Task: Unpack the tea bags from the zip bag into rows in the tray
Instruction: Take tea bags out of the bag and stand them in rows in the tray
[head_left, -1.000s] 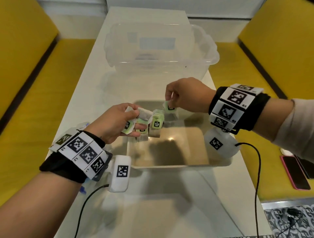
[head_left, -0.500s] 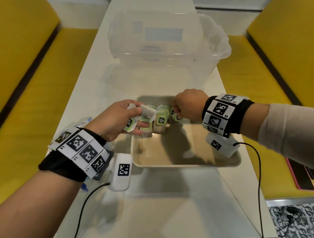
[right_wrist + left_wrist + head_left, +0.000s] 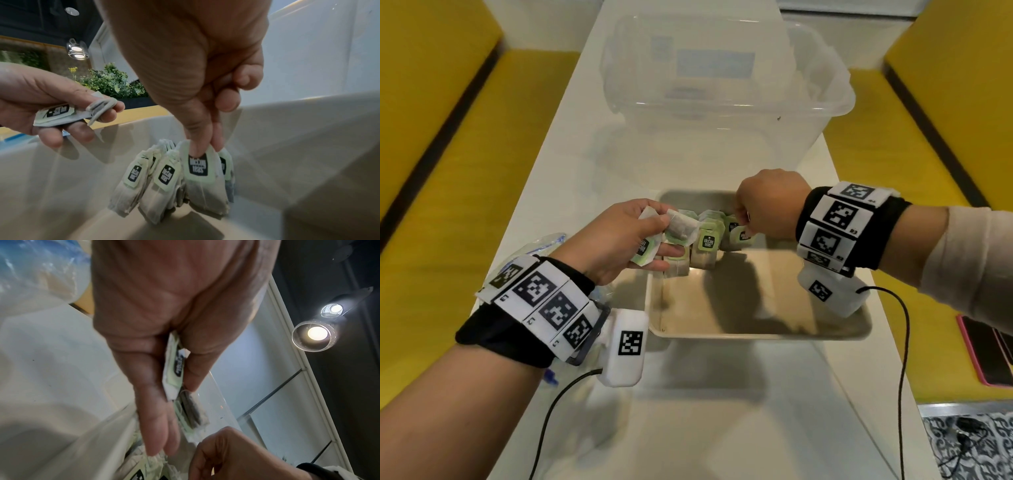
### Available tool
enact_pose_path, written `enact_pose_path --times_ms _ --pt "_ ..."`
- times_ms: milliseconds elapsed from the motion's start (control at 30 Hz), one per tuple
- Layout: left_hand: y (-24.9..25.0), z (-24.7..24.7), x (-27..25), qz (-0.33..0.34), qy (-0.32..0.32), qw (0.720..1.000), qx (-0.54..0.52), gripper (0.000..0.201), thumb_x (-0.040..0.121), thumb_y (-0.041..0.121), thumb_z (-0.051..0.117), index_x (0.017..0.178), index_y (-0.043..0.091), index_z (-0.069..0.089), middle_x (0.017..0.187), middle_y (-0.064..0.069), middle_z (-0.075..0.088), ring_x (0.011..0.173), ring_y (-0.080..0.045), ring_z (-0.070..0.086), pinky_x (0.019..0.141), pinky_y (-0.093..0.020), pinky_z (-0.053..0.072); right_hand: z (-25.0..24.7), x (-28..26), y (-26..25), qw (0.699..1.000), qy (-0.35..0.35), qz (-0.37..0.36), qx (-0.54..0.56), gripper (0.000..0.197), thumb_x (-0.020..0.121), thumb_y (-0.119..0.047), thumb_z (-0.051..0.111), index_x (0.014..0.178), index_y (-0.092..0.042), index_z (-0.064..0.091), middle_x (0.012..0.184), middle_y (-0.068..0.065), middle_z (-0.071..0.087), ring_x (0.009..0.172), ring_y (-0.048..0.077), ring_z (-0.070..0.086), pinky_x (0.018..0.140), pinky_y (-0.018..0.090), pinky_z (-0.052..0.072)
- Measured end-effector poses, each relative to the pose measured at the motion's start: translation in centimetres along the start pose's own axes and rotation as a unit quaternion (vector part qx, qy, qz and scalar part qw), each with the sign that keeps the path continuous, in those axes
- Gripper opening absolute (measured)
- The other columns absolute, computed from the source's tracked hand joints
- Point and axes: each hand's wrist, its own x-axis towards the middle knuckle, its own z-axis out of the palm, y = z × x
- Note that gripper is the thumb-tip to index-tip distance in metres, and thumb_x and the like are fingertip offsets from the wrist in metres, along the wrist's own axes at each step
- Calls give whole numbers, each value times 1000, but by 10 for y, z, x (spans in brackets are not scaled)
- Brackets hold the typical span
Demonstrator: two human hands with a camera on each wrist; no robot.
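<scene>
A beige tray [image 3: 756, 330] lies mid-table. Several tea bags [image 3: 707, 245] with green tags stand upright in a row at its far end. My right hand [image 3: 743, 222] reaches down at the right end of that row and pinches the top of one tea bag [image 3: 198, 167] standing among the others. My left hand [image 3: 654, 236] hovers over the tray's far left corner and holds a small bunch of tea bags [image 3: 174, 369] between thumb and fingers; the same bunch [image 3: 59, 115] shows in the right wrist view. The clear zip bag [image 3: 544, 241] lies on the table under my left wrist, mostly hidden.
A large clear plastic bin [image 3: 726, 82] stands just beyond the tray. Yellow benches [image 3: 465, 144] flank the white table on both sides. A pink-cased phone [image 3: 986, 353] lies on the right bench. Cables [image 3: 904, 359] hang from both wrists.
My right hand has dropped from above the tray down into the row with its tea bag. My left hand has stayed near the tray's far left corner with its bunch.
</scene>
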Motion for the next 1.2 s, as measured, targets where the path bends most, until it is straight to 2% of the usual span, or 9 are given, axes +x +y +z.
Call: enact_pose_path --times_ms 233,333,433,600,733,867,1000,1100,1200 --pt "-1 0 0 1 -2 1000 -1 19 96 14 47 112 11 57 110 -18 67 93 -30 69 65 -32 58 9 4 -1 1000 -14 8 2 8 85 -18 60 88 -17 68 82 2 63 75 23 55 64 26 40" --pt "-1 -1 0 2 -1 1000 0 15 96 14 47 107 13 59 109 -17 68 92 -30 69 67 -33 58 12 4 -1 1000 -2 13 1 11 85 -18 59 91 -16 68 87 5 65 77 25 57 65 27 40" --pt "-1 -1 0 3 -2 1000 2 13 96 14 48 101 16 60 108 -17 68 93 -31 69 68 -34 58 13 5 0 1000 4 10 9 10 85 -17 59 89 -19 67 88 4 65 81 26 59 66 28 41" --pt "-2 -1 0 6 -2 1000 1 14 96 14 47 101 15 60 108 -17 68 92 -30 69 67 -33 58 10 3 2 1000 11 15 17 12 83 -16 59 87 -24 66 81 1 58 75 25 53 65 27 37" --pt "-1 0 1 3 1 1000 -6 14 96 12 48 105 13 58 109 -19 67 87 -29 70 63 -32 59 13 2 2 1000 11 5 12 11 83 -20 58 90 -21 66 87 4 64 77 26 56 65 28 40" --pt "4 0 -1 11 4 1000 -16 10 95 10 49 100 13 57 111 -22 66 88 -31 68 62 -31 58 7 0 3 999 40 -7 13 16 81 -28 63 93 -18 65 89 4 66 79 25 58 65 27 40" --pt "10 2 -3 22 7 1000 -14 8 95 10 49 98 14 56 108 -20 66 80 -26 70 61 -31 59 -9 -11 -1 991 97 -44 76 19 80 -33 66 96 -24 61 92 -5 64 81 18 53 65 26 35" --pt "14 7 -4 25 6 1000 -2 8 95 11 50 101 13 55 107 -19 67 78 -25 70 61 -31 59 -19 -27 -14 965 127 -106 206 23 80 -35 69 94 -22 57 93 -5 62 85 18 57 69 29 43" --pt "16 13 -5 36 8 999 10 11 94 13 53 105 11 56 104 -17 65 74 -22 68 59 -31 59 -23 -41 -30 946 125 -126 270 40 72 -46 74 95 -21 51 95 -4 60 83 17 55 71 32 45"
